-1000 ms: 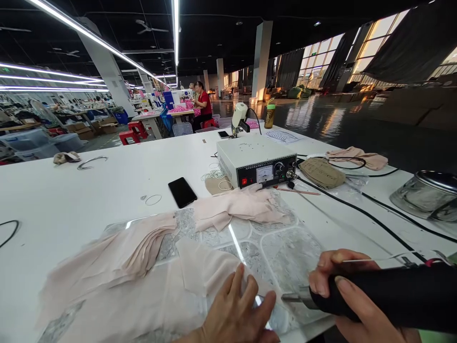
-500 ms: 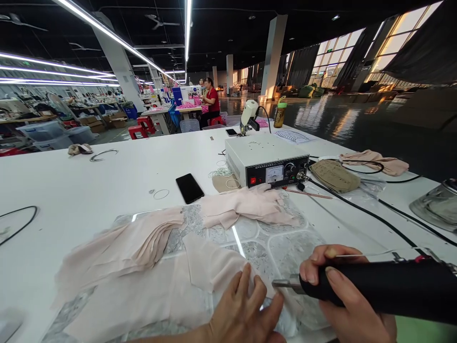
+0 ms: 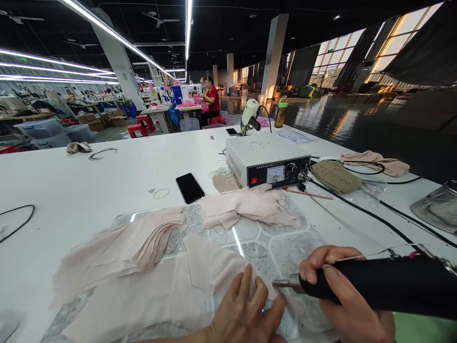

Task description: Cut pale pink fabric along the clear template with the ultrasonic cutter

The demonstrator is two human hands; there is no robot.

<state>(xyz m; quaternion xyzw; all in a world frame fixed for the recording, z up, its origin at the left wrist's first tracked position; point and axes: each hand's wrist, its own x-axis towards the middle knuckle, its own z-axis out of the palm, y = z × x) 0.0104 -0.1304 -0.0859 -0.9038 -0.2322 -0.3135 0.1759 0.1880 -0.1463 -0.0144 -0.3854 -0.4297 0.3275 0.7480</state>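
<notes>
My left hand point(image 3: 246, 305) lies on a pale pink fabric piece point(image 3: 214, 262), fingers apart and fingertips pressing the cloth. My right hand point(image 3: 346, 286) is wrapped round a black handheld ultrasonic tool point(image 3: 385, 286). Its metal tip point(image 3: 283, 283) points left and sits at the fabric's right edge, close to my left thumb; whether it touches the cloth I cannot tell. A larger pale pink piece point(image 3: 135, 300) is spread out under and to the left of the folded one. All of this rests on a grey marble-patterned mat point(image 3: 293, 252).
Fabric stacks lie behind at left point(image 3: 121, 243) and centre point(image 3: 246, 207). Farther back are a phone point(image 3: 190, 187), a white control box point(image 3: 264, 157) with a black cable point(image 3: 371, 216), brown fabric pieces point(image 3: 335, 176) and a glass jar point(image 3: 437, 207). A person in red point(image 3: 212, 100) sits at a distant sewing machine.
The view shifts very slightly. Both hands, the tool tip and the fabric stay almost in place.
</notes>
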